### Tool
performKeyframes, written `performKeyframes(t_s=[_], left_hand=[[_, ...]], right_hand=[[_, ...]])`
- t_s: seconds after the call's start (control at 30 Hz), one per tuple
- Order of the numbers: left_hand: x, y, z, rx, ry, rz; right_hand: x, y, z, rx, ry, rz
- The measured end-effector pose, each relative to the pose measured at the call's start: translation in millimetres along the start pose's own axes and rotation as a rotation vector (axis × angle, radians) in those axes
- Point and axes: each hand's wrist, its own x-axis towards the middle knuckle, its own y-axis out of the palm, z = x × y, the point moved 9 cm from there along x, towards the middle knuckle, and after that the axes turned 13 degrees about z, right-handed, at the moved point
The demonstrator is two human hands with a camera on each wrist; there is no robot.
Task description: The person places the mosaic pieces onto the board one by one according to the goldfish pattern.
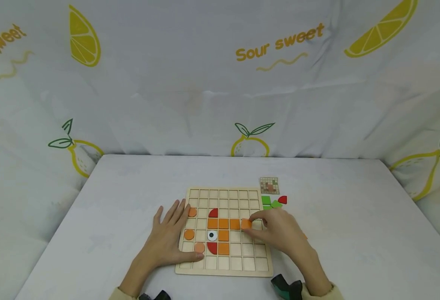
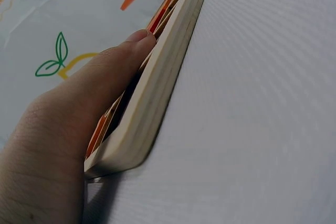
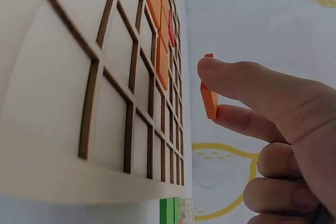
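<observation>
My right hand (image 1: 279, 229) pinches an orange square tile (image 3: 210, 100) between thumb and index finger, over the right part of a wooden grid board (image 1: 223, 273). In the right wrist view the tile stands tilted, apart from the grid. My left hand (image 1: 167, 239) rests along the board's left side, fingers spread and thumb on the front left part. Several orange squares (image 1: 223, 236) lie in the cells, with a white eye tile (image 1: 212, 235) beside them. A red quarter-round (image 1: 213, 213) sits above and another (image 1: 212, 248) below. Orange discs (image 1: 189, 234) lie near the left hand.
A small pattern card (image 1: 269, 185) lies beyond the board's back right corner. Near it are green pieces (image 1: 266, 200) and a loose red quarter-round (image 1: 282, 200). An orange piece (image 1: 305, 236) shows partly behind the right wrist. A lemon-print cloth (image 1: 205, 125) hangs behind the table.
</observation>
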Motion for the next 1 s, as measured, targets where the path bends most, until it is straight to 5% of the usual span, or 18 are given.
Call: performKeyframes(t_s=[0.57, 1.0], left_hand=[[0.0, -2.0, -1.5, -0.001, 0.008, -0.003], [-0.4, -2.5, -1.9, 0.002, 0.004, -0.002]], right_hand=[[8.0, 25.8, 8.7, 0.041, 0.055, 0.075], [10.4, 36.2, 11.9, 0.006, -0.009, 0.11]])
